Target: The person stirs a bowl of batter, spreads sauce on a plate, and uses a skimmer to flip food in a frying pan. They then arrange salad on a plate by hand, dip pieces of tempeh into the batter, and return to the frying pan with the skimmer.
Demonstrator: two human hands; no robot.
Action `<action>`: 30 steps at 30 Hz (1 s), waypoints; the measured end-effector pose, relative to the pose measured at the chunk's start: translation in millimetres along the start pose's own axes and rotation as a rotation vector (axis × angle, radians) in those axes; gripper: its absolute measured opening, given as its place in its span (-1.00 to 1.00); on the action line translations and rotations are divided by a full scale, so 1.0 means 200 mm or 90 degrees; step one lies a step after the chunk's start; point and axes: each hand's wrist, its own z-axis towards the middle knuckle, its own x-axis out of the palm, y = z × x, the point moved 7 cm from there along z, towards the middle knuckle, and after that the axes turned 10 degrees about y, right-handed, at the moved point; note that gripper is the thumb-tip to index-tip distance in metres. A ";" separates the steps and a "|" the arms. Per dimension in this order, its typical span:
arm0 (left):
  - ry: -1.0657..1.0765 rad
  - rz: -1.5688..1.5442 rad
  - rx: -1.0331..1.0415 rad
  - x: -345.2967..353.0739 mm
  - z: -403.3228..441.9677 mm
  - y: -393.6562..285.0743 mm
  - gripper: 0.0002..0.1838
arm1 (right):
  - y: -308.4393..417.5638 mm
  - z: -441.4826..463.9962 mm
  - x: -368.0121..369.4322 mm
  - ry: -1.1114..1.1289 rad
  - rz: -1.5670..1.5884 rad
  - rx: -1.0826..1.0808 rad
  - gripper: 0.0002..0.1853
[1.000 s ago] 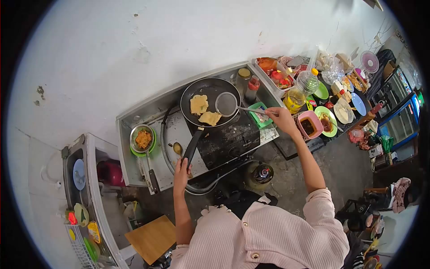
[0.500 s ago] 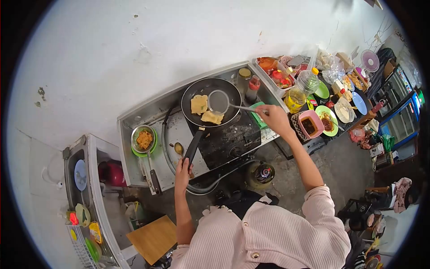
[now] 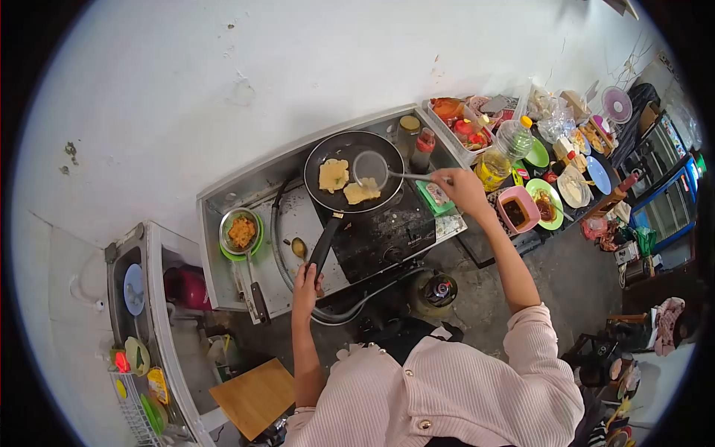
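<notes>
Over on the black stove, my frying pan holds two golden, ragged-edged pieces: the left piece lies a little farther off, the right piece nearer to me. My left hand is wrapped round the pan's long black handle, fingers closed. My right hand grips the skimmer, fingers curled tight on its thin handle, the round mesh covering part of the right piece; whether it touches, I can't tell.

Off to the left, a strainer of orange-brown food sits over a green dish, and a spoon lies between that and the pan. Just under my right hand there's a green container; a sauce bottle stands beyond. Farther right come an oil bottle and a pink bowl of dark liquid.

All this cooking gear stands in a stained metal tray, against a chipped white wall, above a grey floor.
</notes>
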 end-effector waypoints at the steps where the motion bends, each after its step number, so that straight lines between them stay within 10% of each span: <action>1: 0.001 0.000 -0.003 0.00 0.00 0.00 -0.64 | -0.02 0.03 0.00 -0.027 0.010 -0.015 -0.79; 30: -0.011 -0.009 0.007 0.01 0.00 -0.01 -0.67 | -0.11 0.19 0.03 0.125 0.190 0.004 -0.71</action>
